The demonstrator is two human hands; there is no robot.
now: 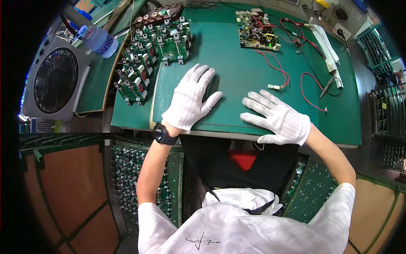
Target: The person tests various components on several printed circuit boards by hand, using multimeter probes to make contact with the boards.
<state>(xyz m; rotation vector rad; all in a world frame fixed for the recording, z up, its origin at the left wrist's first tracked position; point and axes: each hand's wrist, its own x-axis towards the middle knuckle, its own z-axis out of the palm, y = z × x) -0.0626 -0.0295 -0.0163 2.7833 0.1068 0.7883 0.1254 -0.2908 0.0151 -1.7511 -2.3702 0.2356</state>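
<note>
Both of my hands wear white striped gloves and rest over the green work mat [228, 84]. My left hand [190, 95] lies with fingers stretched out and thumb apart, holding nothing; small green circuit boards [173, 46] stand grouped just beyond and left of it. My right hand [279, 118] is near the front edge, its fingers spread and nothing in it. Farther off, a larger circuit board [257, 31] with many components lies on the mat. A red wire with a white connector [275, 86] trails from it toward my right hand.
A grey fan [55, 80] and a water bottle [98, 41] are at the left. Red and black leads [315, 101], a clip and a white strip [326, 46] lie at the right. Trays with many boards [141, 178] flank my legs below the table edge.
</note>
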